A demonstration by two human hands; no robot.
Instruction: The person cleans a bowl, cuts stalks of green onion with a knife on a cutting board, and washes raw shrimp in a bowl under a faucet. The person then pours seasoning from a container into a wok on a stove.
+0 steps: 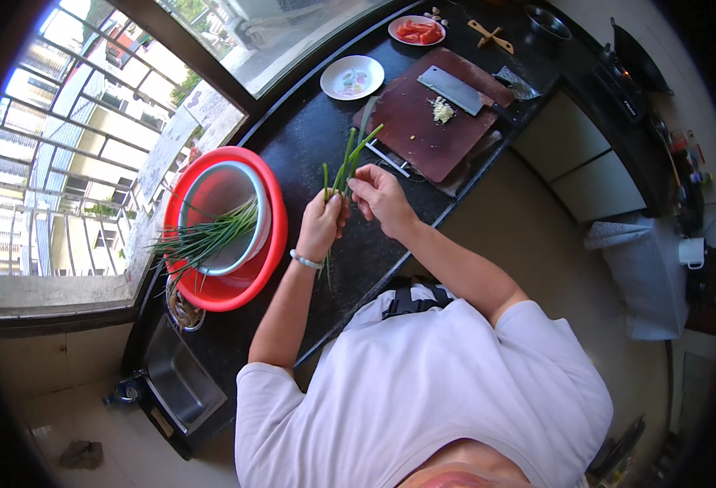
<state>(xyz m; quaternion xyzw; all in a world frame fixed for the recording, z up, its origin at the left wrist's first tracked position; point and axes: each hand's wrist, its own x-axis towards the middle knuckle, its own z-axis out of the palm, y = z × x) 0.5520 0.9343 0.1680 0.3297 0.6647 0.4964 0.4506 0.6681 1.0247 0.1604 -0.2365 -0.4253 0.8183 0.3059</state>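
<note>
Several green scallion stalks stand up out of my left hand, which is closed around them above the dark counter. A beaded bracelet circles that wrist. My right hand is beside it, thumb and forefinger pinched at the stalks; whether a stalk is between those fingertips is too small to tell. To the left, a heap of long scallions lies across a light blue colander, its ends hanging over the rim. That colander sits inside a red plastic basin.
Beyond my hands, a dark red cutting board bears a cleaver and minced garlic. Behind are a white plate and a plate of tomato pieces. A steel sink lies at the lower left, a wok at the far right.
</note>
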